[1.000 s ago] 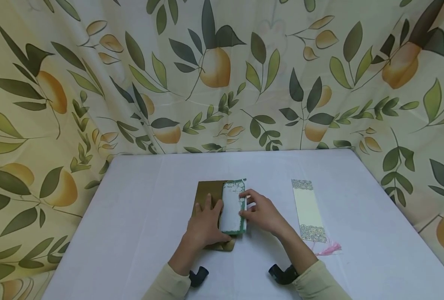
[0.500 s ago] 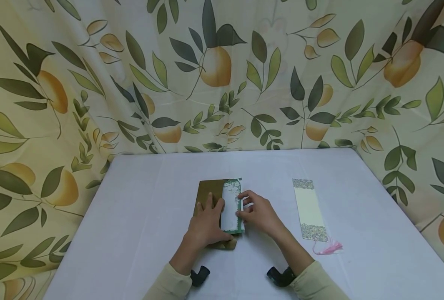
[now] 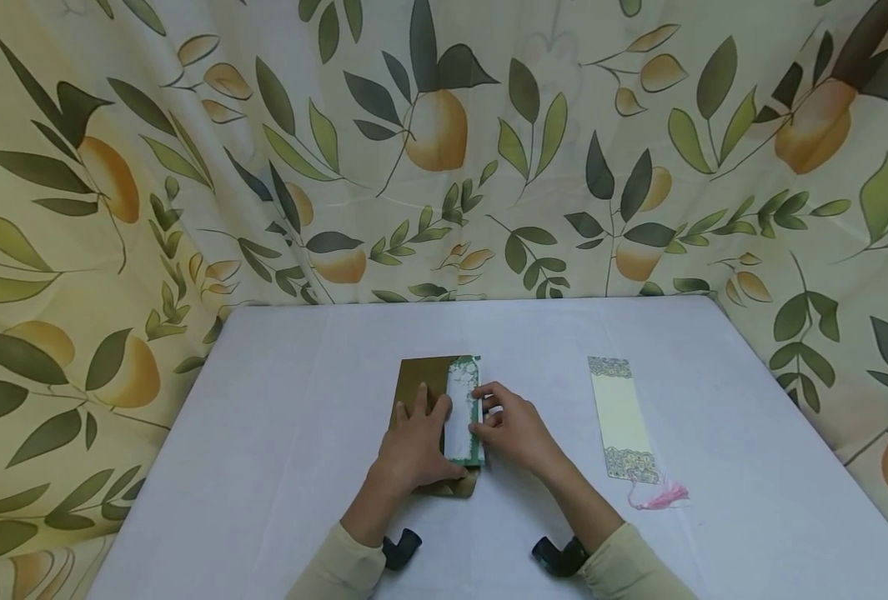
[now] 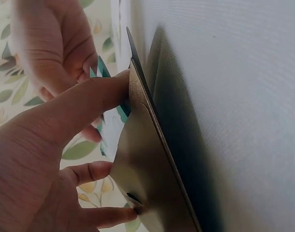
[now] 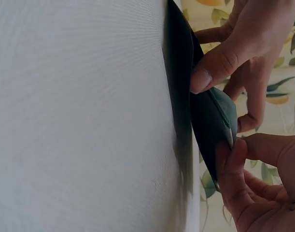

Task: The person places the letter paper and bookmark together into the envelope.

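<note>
A gold-brown envelope (image 3: 423,373) lies on the table, and a white card with a green leafy border (image 3: 459,425) sits partly inside its right side. My left hand (image 3: 413,446) rests spread on the envelope, its thumb pressing near the lower edge. With thumb and fingers my right hand (image 3: 514,425) pinches the card's right edge. In the left wrist view the left thumb presses on the envelope (image 4: 147,154), which is tilted slightly off the cloth. The right wrist view shows the dark underside of the card (image 5: 210,121) between both hands. The card's left part is hidden.
To the right lies a pale bookmark (image 3: 624,417) with patterned ends and a pink tassel (image 3: 661,497). White cloth covers the table (image 3: 278,417). A fruit-and-leaf patterned curtain (image 3: 504,150) hangs behind it. Black wrist devices (image 3: 559,557) sit at both cuffs.
My right hand has moved left, sliding the card further into the envelope, so less of the card shows. The left hand keeps its place on the envelope.
</note>
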`<state>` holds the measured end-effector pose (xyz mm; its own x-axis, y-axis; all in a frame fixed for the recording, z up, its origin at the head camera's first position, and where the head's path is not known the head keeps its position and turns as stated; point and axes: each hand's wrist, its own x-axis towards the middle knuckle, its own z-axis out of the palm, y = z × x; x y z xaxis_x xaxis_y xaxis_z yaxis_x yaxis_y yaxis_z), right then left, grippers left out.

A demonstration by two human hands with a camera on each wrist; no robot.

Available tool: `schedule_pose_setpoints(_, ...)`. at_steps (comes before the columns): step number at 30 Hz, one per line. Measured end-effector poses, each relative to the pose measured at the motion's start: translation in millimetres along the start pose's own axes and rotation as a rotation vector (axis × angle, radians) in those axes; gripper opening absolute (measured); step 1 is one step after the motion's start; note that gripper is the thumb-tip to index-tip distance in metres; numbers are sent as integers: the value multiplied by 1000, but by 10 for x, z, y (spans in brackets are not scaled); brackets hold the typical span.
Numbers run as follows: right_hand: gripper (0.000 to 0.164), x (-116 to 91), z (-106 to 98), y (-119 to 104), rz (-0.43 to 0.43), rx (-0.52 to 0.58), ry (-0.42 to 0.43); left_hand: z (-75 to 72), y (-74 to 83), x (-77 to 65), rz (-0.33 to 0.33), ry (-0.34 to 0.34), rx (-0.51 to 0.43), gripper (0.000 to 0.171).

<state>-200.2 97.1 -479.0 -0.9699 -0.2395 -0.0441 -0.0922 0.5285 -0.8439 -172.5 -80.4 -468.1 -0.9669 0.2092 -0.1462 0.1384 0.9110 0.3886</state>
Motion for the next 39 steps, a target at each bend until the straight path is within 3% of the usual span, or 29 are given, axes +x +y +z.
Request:
schedule_pose_setpoints(8,43,-6,48,-6,-34,-23,28,-8,8,0,5,3,8,98)
schedule_pose_setpoints(14,44,-12,50,-27,-49,-32,53,-14,9,13,0,-1,-17,87)
schedule_pose_setpoints(26,47,-17,59,-29,-56,34,-4,-39,23,-2,4,-5,-24,93)
schedule_pose_setpoints(34,52,-28,83,-1,-79,26,-100,-51,22,-24,9,-5,-19,92)
schedule_pose_setpoints(39,49,-20,85,0,-95,-24,-59,-41,11,-10,16,3,-22,89)
